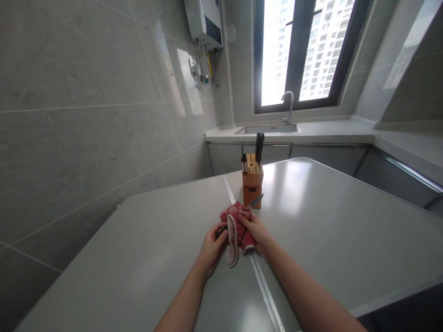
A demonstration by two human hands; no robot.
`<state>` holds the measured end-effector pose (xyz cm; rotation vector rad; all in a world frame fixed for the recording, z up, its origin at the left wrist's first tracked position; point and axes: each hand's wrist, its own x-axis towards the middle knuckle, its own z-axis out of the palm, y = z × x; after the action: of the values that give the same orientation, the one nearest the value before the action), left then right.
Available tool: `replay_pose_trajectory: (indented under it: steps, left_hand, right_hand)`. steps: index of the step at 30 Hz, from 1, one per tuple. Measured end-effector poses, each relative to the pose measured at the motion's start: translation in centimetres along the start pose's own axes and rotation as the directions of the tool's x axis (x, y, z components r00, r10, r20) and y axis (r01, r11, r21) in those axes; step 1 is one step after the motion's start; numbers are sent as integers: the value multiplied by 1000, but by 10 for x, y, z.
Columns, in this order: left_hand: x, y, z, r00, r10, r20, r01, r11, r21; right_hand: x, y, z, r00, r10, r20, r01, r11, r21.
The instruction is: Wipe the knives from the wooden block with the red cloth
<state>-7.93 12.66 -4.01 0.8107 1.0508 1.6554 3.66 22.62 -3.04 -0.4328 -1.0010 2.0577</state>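
My left hand is closed around the dark handle of a knife, whose pointed blade sticks out to the upper right. A red and white cloth is folded over the middle of the knife and hides most of the blade. My right hand grips this cloth around the blade, thumb on top. Just beyond my hands stands a wooden knife block, upright on the table. Black-handled tools stand in its top, and several slots there hold nothing.
The pale table has a metal seam running lengthwise under my hands. Past its far edge are a counter with a sink and a faucet below a window. A tiled wall rises at the left.
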Motion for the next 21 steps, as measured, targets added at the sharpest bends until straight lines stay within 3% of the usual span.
replay_pose_trajectory:
  steps: [8,21]
  left_hand:
    - [-2,1,2,1000,0,-7,0,998,57]
    - [-2,3,4,999,-24,-40,25,1000,8]
  right_hand:
    - [-2,-3,3,1000,17,7,-17,1000,23]
    - [3,-1,-2,994,2,-110,0,1000,16]
